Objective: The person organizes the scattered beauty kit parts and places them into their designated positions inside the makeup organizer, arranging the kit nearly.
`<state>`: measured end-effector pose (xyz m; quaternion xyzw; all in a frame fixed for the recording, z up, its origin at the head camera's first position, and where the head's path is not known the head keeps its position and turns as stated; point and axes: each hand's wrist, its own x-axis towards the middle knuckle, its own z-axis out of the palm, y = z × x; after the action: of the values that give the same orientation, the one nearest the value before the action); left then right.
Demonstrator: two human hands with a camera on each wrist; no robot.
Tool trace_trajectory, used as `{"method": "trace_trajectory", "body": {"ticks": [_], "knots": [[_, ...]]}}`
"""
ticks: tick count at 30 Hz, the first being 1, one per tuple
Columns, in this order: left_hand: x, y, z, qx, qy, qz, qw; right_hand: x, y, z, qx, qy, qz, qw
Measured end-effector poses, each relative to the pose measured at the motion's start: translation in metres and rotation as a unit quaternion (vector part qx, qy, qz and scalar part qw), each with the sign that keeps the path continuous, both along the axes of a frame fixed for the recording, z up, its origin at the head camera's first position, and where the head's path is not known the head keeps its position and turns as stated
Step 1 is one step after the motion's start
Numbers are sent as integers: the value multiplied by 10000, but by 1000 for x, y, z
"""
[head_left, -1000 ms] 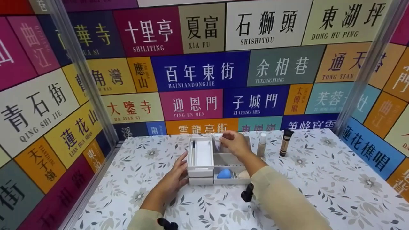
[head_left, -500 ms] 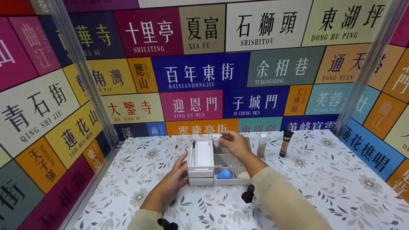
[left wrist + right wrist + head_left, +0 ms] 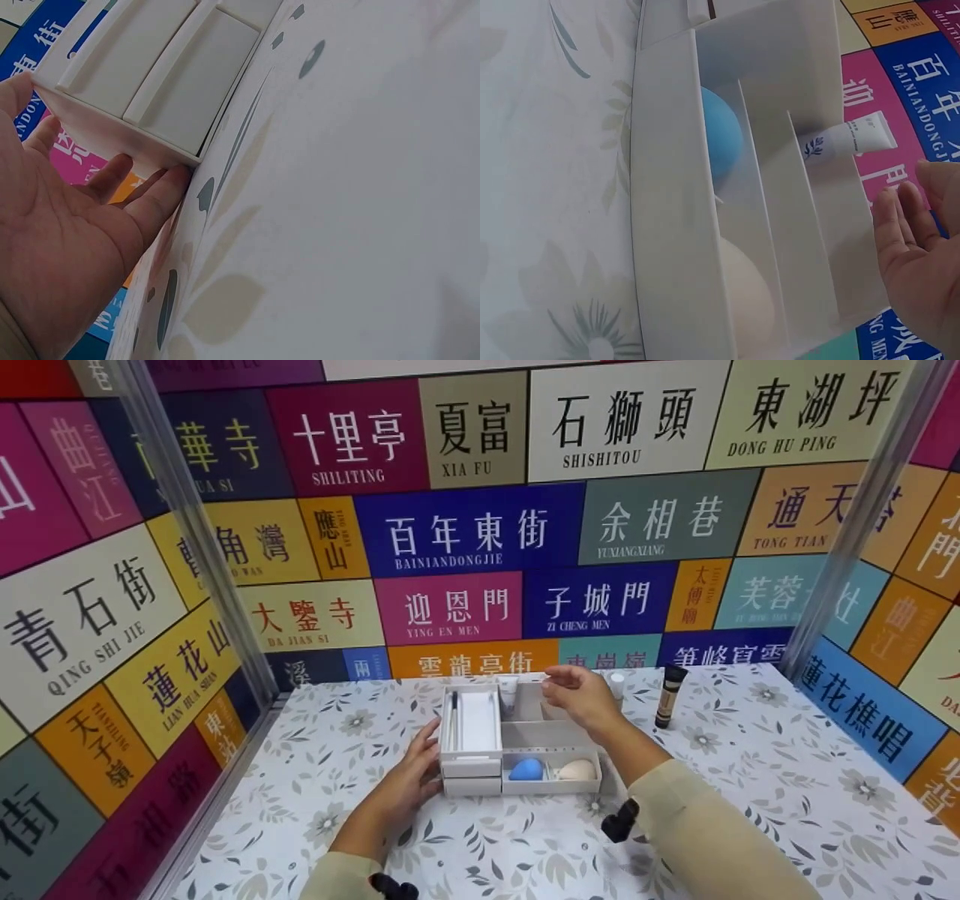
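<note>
A white cosmetics organizer (image 3: 472, 766) sits on the table with drawers on its left side. My left hand (image 3: 409, 776) rests against its left wall; in the left wrist view the spread fingers (image 3: 161, 196) touch that wall low down. A white squeeze tube (image 3: 855, 139) with blue leaf print stands in the rear compartment, cap end hidden. My right hand (image 3: 581, 699) hovers over the rear right of the organizer, apart from the tube, holding nothing. In the front compartment lie a blue makeup sponge (image 3: 526, 769) and a beige makeup sponge (image 3: 577, 769).
A thin brush (image 3: 454, 718) lies in the organizer's top tray. To its right stand a white-capped bottle (image 3: 617, 683), partly behind my right hand, and a black and gold tube (image 3: 667, 699). Sign-patterned panels (image 3: 469, 531) enclose the table at the back and sides.
My right hand has let go of the white tube and moved right, leaving it standing in the rear compartment. The beige sponge shows more fully. My left hand stays put.
</note>
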<state>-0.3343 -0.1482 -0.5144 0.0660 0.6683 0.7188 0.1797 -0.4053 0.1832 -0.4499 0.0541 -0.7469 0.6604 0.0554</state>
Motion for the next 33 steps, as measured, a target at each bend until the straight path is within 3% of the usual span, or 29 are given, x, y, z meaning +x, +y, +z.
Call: {"method": "trace_trajectory", "body": {"ticks": [14, 20, 33], "knots": [[-2, -1, -1, 0, 23, 27, 10000, 21, 59, 2, 576, -530, -194, 9967], [-2, -1, -1, -57, -48, 67, 10000, 23, 76, 2, 516, -295, -290, 9978], [0, 0, 0, 72, 151, -76, 9998, 37, 124, 0, 781, -322, -693, 9940]]}}
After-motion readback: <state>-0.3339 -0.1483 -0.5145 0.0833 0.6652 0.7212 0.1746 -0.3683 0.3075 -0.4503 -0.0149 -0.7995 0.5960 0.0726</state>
